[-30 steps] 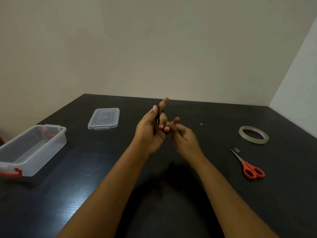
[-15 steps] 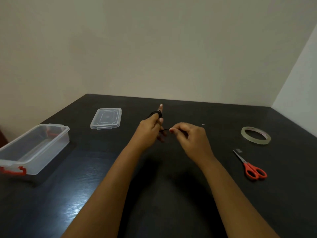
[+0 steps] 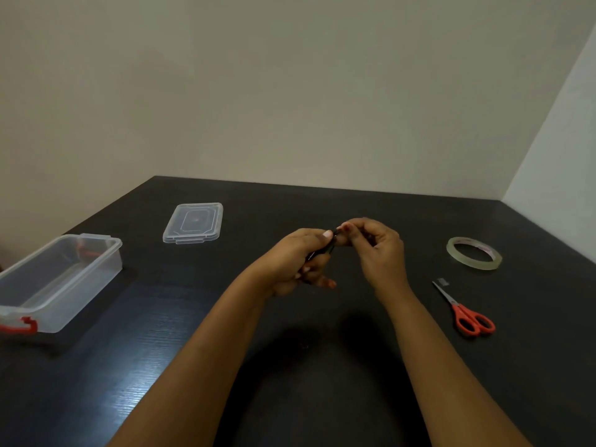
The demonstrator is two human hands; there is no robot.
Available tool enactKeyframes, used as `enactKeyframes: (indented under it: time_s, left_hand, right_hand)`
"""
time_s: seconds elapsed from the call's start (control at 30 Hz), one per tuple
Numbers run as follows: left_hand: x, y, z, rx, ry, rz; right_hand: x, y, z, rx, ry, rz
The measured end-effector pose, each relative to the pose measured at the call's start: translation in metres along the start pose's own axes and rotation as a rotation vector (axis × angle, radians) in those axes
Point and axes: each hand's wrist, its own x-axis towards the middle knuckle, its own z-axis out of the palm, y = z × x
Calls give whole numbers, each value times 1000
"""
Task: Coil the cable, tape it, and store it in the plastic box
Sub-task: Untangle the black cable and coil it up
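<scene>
- Since half a second ago the hands have come together: the left hand (image 3: 298,261) has folded down its pointing finger, and the right hand (image 3: 379,246) has closed the gap.
- The left hand grips the dark cable (image 3: 322,250) bundle; the right hand's fingertips pinch its end beside the left thumb.
- Coiling looks nearly done. The tape (image 3: 474,253) and scissors (image 3: 464,312) lie untouched on the right, with the open box (image 3: 64,285) on the left.

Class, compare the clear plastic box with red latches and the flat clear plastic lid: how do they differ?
The clear plastic box is deep and open-topped; the clear plastic lid is flat. The box has red latches; the lid shows none. Both are see-through, on the black table.
</scene>
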Motion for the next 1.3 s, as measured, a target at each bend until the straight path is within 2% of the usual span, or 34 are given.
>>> enactKeyframes:
  time_s: [0.17,0.4,0.6,0.7,0.87,1.03,1.17,1.3]
  left_hand:
    - [-1,0,5,-159,-64,51]
    - [6,-8,4,-469,23,212]
    - [10,-14,2,-487,102,248]
    - [12,-17,0,-452,105,257]
    - [13,-19,2,-442,76,257]
    - [10,-15,-5,-528,123,124]
    - [7,-14,-10,-352,163,-15]
    - [12,-17,-16,-168,285,-8]
  right_hand:
    - [-2,1,2,204,67,171]
    - [-14,-8,33,455,-109,421]
    - [-15,-13,35,586,-199,523]
    - [-13,-16,32,516,-221,513]
    - [-12,-14,27,323,-141,445]
    - [-4,1,21,82,-63,343]
    - [-3,11,15,-123,-56,245]
    - [-3,14,16,-213,-85,177]
